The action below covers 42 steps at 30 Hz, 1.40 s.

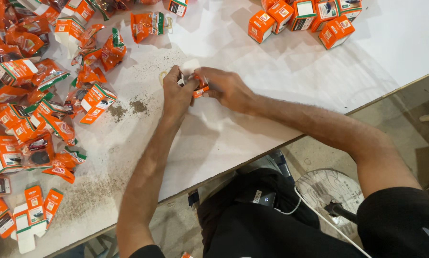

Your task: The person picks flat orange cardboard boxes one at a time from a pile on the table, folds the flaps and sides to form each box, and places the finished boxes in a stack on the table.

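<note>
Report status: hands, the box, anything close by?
Left hand and right hand both grip small orange box above table. Dark grit lies left; nothing blocking.

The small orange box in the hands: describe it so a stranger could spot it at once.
On the white table, between the left pile of packets and the boxes at top right, the two hands meet. The orange box sits pinched between them, the only one held.

A white table [281, 71] fills most of the view, its surface creased and dusted with dark grit [128, 107]. Its edge runs diagonally from lower left to upper right. Below lies a grey concrete floor [400, 119], on which a round wire fan guard [329, 188] rests.
</note>
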Each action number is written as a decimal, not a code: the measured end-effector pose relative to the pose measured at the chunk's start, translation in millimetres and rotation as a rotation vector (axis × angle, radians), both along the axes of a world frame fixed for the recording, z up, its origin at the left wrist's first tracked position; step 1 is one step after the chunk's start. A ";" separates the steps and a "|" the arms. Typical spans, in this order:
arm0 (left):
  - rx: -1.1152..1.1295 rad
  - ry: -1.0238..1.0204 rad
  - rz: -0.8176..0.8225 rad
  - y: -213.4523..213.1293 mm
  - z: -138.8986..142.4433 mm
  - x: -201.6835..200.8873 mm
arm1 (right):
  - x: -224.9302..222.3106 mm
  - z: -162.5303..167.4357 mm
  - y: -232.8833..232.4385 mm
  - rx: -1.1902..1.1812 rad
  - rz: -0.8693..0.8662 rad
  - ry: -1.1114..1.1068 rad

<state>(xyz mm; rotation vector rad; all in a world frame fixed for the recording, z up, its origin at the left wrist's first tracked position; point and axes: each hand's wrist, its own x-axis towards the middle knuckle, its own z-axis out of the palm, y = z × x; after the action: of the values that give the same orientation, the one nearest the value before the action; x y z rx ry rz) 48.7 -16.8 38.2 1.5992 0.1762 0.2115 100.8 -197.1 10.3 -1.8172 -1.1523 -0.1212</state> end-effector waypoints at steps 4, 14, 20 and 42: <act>-0.123 0.040 -0.184 13.6 8.9 -6.8 | -5.9 -2.5 3.8 -0.102 -0.069 -0.282; -0.277 0.258 -0.218 46.1 -16.7 22.2 | -13.0 19.8 4.3 -0.127 -0.043 0.028; 0.296 -0.250 -0.082 19.7 -22.9 -4.9 | -7.9 26.0 3.9 -0.224 -0.076 0.081; 1.131 -0.591 -0.229 20.3 1.3 -36.2 | -8.8 18.2 5.3 -0.099 -0.027 0.025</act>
<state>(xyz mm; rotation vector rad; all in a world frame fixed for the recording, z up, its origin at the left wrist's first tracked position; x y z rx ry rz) 12.5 3.5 39.5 2.5513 -0.7048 0.6698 91.9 -191.8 28.5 -1.9165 -1.1337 -0.0578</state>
